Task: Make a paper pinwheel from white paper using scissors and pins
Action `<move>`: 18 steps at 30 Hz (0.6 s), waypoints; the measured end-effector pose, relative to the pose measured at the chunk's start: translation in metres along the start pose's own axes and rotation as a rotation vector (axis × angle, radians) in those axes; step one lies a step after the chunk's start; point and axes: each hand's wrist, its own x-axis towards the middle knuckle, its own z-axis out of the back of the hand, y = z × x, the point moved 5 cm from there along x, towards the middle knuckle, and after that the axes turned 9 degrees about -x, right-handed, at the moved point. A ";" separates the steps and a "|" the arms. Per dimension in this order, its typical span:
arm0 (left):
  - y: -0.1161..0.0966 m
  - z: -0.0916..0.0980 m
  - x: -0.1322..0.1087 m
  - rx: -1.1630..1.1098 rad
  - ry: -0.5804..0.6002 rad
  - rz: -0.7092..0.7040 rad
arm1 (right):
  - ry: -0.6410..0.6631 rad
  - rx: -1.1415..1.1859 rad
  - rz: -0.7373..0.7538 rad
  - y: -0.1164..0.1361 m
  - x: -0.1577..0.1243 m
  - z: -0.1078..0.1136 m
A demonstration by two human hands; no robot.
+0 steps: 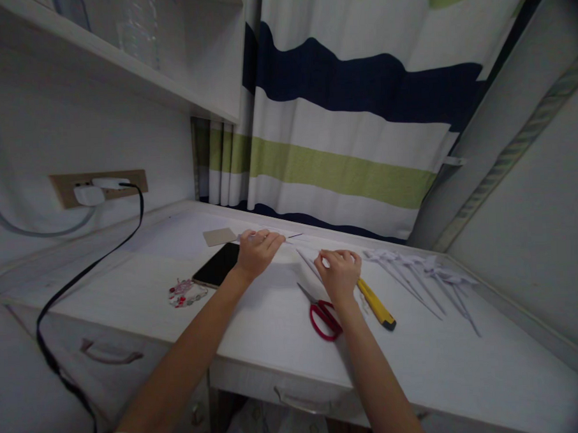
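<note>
My left hand (258, 251) is over the far side of the desk, beside a black phone (217, 265). Its fingers are pressed together on something too pale to make out. My right hand (339, 273) pinches thumb and forefinger together, and what they hold blends into the white desk. A thin pale stick (308, 261) lies by its fingertips. Just past my left fingertips is a thin dark rod (295, 235). Scissors with red handles (326, 320) lie under my right wrist, and a yellow box cutter (376, 304) is right of that hand.
Several white folded-paper pieces on thin stems (428, 271) lie at the right. A beaded bracelet (184, 294) and a grey square card (219, 237) are at the left. A black cable (87, 270) hangs from the wall socket (60, 191). A striped curtain (334, 157) hangs behind the desk.
</note>
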 end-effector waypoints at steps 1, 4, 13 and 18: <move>0.007 0.003 -0.001 0.009 -0.026 0.029 | -0.003 -0.019 -0.026 -0.010 -0.001 -0.001; 0.029 0.015 -0.003 0.049 -0.121 0.147 | -0.022 -0.070 -0.112 -0.040 -0.001 -0.001; 0.008 0.002 -0.002 0.056 -0.099 0.034 | 0.000 0.041 -0.011 0.002 0.006 0.013; -0.018 -0.003 -0.002 0.027 -0.074 -0.080 | 0.055 0.118 0.152 0.041 0.004 0.016</move>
